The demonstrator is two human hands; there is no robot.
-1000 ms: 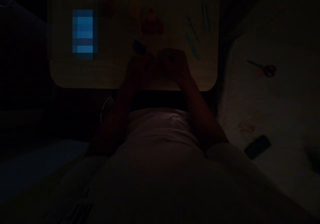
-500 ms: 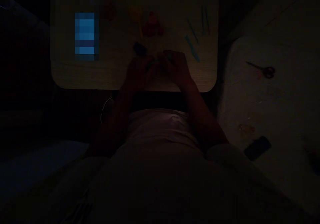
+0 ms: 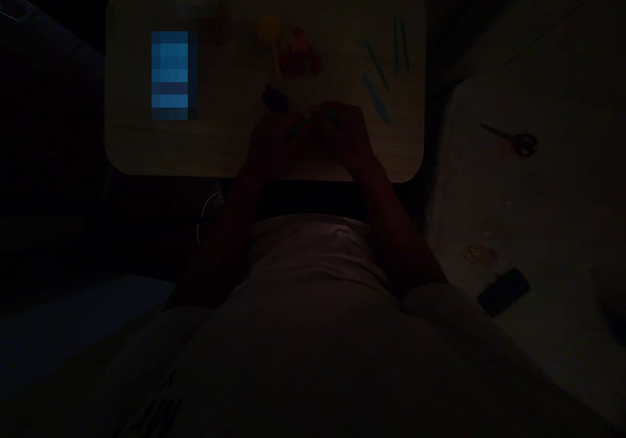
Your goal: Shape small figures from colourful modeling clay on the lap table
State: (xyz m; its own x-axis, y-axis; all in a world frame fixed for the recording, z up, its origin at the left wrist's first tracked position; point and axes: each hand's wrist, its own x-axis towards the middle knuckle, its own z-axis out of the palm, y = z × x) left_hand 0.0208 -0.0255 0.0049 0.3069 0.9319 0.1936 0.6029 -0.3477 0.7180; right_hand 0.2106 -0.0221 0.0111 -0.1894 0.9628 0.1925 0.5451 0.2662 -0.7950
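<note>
Dim tabletop (image 3: 195,148), left hand (image 3: 274,139), right hand (image 3: 345,133), holding green material (image 3: 333,116)

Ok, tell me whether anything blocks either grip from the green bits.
Nothing visible does. Green bits show at both the left grip and the right grip; the dark lump lies just beyond the left grip, not between. Too dim to tell exact contact.

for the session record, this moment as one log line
left hand: at green material, grip unclear | right hand: at green material, grip unclear | beyond left hand: dark lump | farther right: blue tools | light: very dim
</note>
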